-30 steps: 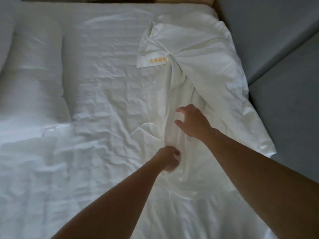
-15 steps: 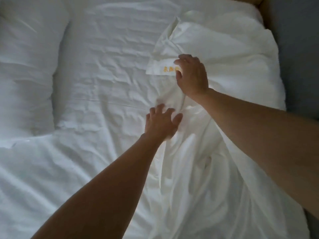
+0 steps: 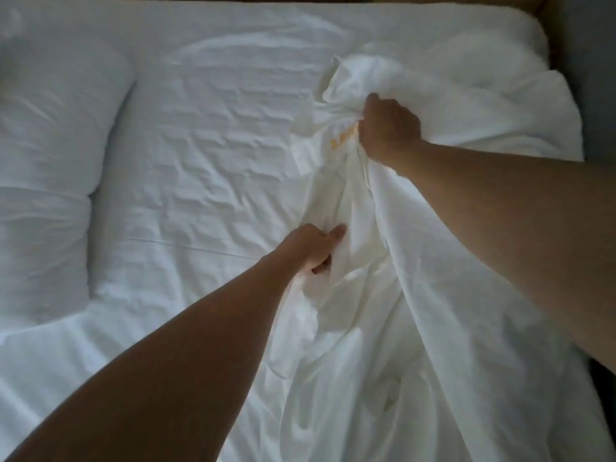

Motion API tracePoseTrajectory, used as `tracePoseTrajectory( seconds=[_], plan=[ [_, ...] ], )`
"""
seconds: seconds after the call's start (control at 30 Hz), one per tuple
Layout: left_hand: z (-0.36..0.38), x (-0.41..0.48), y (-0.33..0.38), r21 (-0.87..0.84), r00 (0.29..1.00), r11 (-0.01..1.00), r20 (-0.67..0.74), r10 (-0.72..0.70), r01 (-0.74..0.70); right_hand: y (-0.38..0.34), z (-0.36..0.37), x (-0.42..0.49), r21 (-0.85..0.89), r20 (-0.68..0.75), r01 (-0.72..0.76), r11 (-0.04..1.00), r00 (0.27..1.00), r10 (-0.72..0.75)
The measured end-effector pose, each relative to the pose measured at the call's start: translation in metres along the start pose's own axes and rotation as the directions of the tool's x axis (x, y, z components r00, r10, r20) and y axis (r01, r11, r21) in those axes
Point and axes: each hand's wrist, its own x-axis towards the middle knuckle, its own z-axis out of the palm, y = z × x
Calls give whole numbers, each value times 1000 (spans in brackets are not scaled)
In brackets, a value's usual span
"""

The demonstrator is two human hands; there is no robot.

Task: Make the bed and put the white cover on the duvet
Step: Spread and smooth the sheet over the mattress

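The white cover [image 3: 443, 268] lies bunched along the right side of the bed, over the wrinkled white bedding [image 3: 206, 181]. My right hand [image 3: 388, 130] grips a gathered bunch of the cover near its far end, beside a small yellow printed mark [image 3: 343, 138]. My left hand [image 3: 315, 250] sits lower, toward the middle of the bed, its fingers curled round a fold of the same cover. Both forearms reach in from the bottom of the view. The cover's lower part spreads toward the near right corner.
A white pillow [image 3: 50, 155] lies at the left of the bed. A brown headboard edge [image 3: 466, 1] shows at the top right. Grey floor [image 3: 596, 78] runs along the bed's right side.
My right hand has closed on the cover by the yellow mark and bunched it up. My left hand, flat half a second ago, now grips a fold lower down.
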Motion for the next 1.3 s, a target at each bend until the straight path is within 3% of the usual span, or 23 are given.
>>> tracePoseTrajectory(
  seconds=[0.13, 0.3, 0.4, 0.5, 0.57, 0.63, 0.7, 0.77, 0.83, 0.9, 0.97, 1.0, 1.07, 1.13, 1.23, 1.3],
  plan=[
    [4, 12, 9, 48, 992, 995, 87, -88, 84, 17, -17, 21, 84, -123, -116, 990, 984, 126],
    [7, 28, 10, -6, 990, 993, 84, -116, 117, 16, -8, 31, 259, -89, -157, 953, 978, 186],
    [5, 40, 9, -62, 988, 989, 83, -132, 138, 8, -11, 34, 222, -147, -73, 972, 983, 107],
    [6, 38, 5, 93, 996, 994, 57, -69, 64, -13, -25, 32, 156, -193, 77, 985, 980, -46],
    [-5, 34, 8, 31, 998, 998, -53, -46, 48, -36, -43, 36, 193, -173, 84, 978, 984, -50],
    [-27, 45, 17, -166, 939, 986, -339, -51, -6, -58, -61, 52, 335, -133, -24, 942, 988, 73],
    [-51, 68, 22, -448, 903, 881, -426, -60, -152, -72, -68, 74, 558, 41, -180, 810, 981, 190],
    [-56, 84, 15, -634, 950, 758, -306, -63, -154, -83, -67, 82, 750, 299, -319, 579, 945, 134],
    [-57, 97, 2, -752, 959, 651, -248, -138, -101, -85, -53, 78, 800, 453, -427, 420, 891, 44],
    [-68, 96, 0, -811, 960, 579, -222, -172, -84, -75, -26, 69, 795, 524, -498, 346, 851, 21],
    [-76, 98, -2, -903, 974, 428, -128, -186, -37, -60, 0, 61, 758, 557, -537, 369, 828, 62],
    [-76, 102, -3, -934, 973, 356, -88, -212, -7, -50, 12, 58, 722, 526, -505, 473, 845, 99],
    [-70, 113, -4, -953, 957, 302, -51, -286, 40, -30, 23, 57, 505, 398, -323, 801, 910, 116],
    [-67, 123, -2, -927, 943, 368, -58, -328, 71, -16, 21, 55, 181, 292, -100, 978, 955, 44],
    [-73, 121, 5, -831, 951, 546, -77, -300, 105, 10, 15, 56, -185, 348, 137, 973, 935, -66],
    [-76, 113, 10, -801, 959, 592, -90, -270, 92, 41, 13, 58, -372, 437, 193, 908, 900, -13]
  ],
)
